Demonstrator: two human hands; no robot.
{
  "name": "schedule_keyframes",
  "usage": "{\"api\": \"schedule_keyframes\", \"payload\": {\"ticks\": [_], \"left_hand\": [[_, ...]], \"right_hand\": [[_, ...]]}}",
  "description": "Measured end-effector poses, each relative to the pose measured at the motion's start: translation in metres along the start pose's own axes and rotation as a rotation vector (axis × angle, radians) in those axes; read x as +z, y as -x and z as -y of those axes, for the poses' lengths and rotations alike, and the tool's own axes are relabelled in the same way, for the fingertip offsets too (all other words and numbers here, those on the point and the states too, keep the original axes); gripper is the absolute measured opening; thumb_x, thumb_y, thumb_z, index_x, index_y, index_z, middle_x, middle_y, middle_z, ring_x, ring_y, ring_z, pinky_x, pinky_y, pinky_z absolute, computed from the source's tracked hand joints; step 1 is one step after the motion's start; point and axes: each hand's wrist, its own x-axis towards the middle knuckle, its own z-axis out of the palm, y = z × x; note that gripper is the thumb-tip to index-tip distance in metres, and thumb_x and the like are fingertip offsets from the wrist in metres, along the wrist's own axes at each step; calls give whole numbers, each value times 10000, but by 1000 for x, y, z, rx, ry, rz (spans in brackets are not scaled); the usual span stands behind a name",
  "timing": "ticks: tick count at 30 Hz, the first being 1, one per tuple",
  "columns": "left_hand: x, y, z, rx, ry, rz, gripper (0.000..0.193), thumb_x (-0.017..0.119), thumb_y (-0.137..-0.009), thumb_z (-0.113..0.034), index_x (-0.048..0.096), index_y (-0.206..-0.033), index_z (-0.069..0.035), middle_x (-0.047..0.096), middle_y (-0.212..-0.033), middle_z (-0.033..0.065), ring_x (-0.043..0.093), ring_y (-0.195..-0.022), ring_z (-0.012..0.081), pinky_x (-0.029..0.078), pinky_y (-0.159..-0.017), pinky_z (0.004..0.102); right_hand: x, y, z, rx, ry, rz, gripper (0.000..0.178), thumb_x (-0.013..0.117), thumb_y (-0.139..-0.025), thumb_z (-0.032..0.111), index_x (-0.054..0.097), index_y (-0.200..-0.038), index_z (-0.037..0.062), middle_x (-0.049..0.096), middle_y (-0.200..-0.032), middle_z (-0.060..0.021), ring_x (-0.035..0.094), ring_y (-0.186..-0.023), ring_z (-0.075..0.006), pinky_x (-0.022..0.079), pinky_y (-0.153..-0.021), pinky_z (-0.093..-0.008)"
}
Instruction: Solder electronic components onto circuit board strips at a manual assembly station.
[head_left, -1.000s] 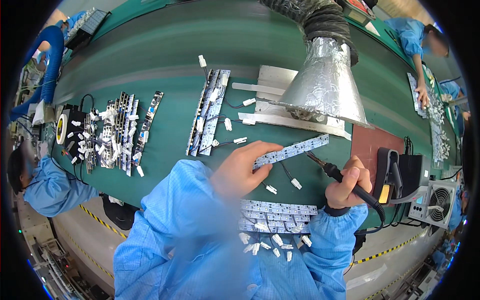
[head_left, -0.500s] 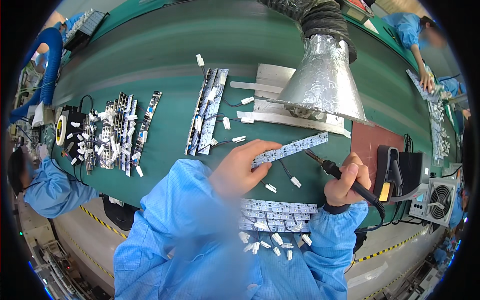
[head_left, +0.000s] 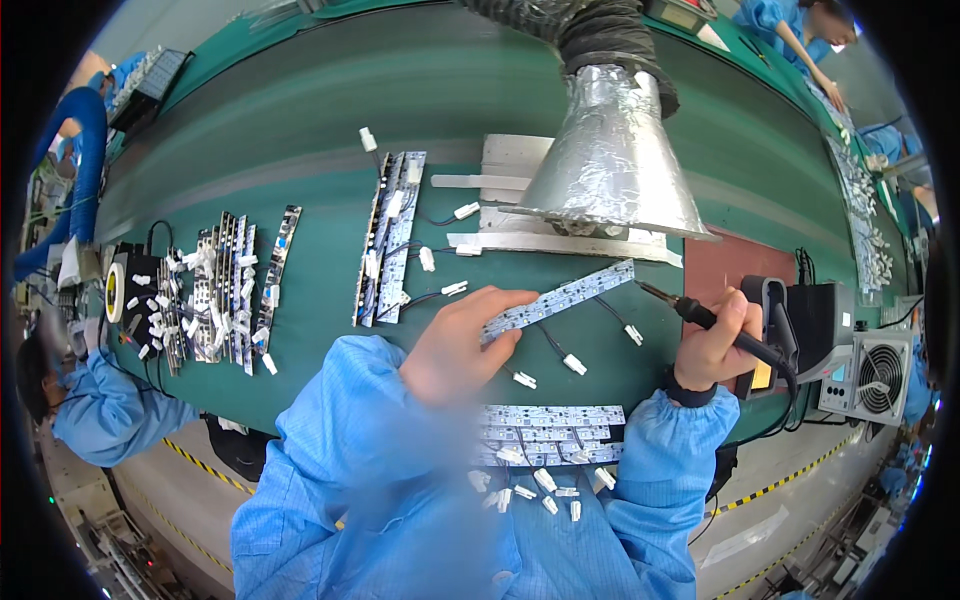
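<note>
My left hand (head_left: 462, 340) is closed on the near left end of a narrow white circuit board strip (head_left: 570, 300), which slants up to the right above the green mat. Dark leads with white plug connectors (head_left: 573, 364) hang from the strip. In my right hand (head_left: 715, 342) is a soldering iron (head_left: 690, 308), held like a pen. Its tip points left, close to the strip's right end and seemingly apart from it. Several more board strips (head_left: 550, 420) with white connectors lie right in front of my body, below my hands.
A foil-covered fume hood (head_left: 615, 150) hangs above a pale metal plate (head_left: 510, 160). At right stand a soldering iron holder (head_left: 770, 320) and a box with a fan (head_left: 880, 375). More board strips (head_left: 400, 240) lie at left. Co-workers in blue sit at the far right and left.
My right hand has drawn the soldering iron to the right, off the strip's underside. A second lead with a connector now shows by the strip's right end. My left hand keeps its hold.
</note>
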Motion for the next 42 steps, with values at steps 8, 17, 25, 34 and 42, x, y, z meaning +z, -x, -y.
{"api": "schedule_keyframes", "payload": {"ticks": [8, 17, 25, 34, 42], "left_hand": [[1, -2, -3, -1, -30, -23, 375, 611, -838, 11, 593, -1212, 11, 625, -1002, 165, 621, -910, 288, 475, -848, 324], [2, -2, -6, -41, -30, -12, 373, 609, -833, 26, 593, -1205, 23, 623, -993, 158, 620, -905, 273, 474, -848, 318], [3, -3, -6, -36, -32, -13, 365, 609, -836, 25, 593, -1200, 27, 620, -981, 157, 618, -895, 265, 473, -837, 314], [1, 2, -3, -17, -39, -42, 370, 614, -833, 23, 594, -1203, 27, 623, -978, 165, 620, -881, 284, 481, -815, 328], [-8, 34, -31, 93, -177, -80, 392, 661, -815, 14, 603, -1202, 37, 638, -1029, 200, 639, -898, 332, 504, -791, 350]], "right_hand": [[2, -2, -4, -39, -20, 49, 379, 533, -948, 133, 386, -608, 53, 421, -528, -12, 363, -468, -77, 284, -458, -243], [-3, 1, -11, -23, -35, 84, 341, 534, -949, 117, 426, -638, 27, 485, -575, -40, 398, -490, -75, 294, -444, -219], [-4, 0, -9, -28, 10, 71, 355, 532, -951, 117, 423, -627, 24, 483, -575, -36, 396, -497, -76, 308, -464, -230], [2, -6, 7, 70, -20, -68, 345, 510, -951, 130, 427, -632, 31, 434, -550, -16, 402, -512, -100, 404, -569, -266], [-18, -27, -10, 47, -102, -213, 322, 498, -951, 115, 413, -654, 25, 436, -642, -43, 435, -621, -142, 391, -594, -268]]}}
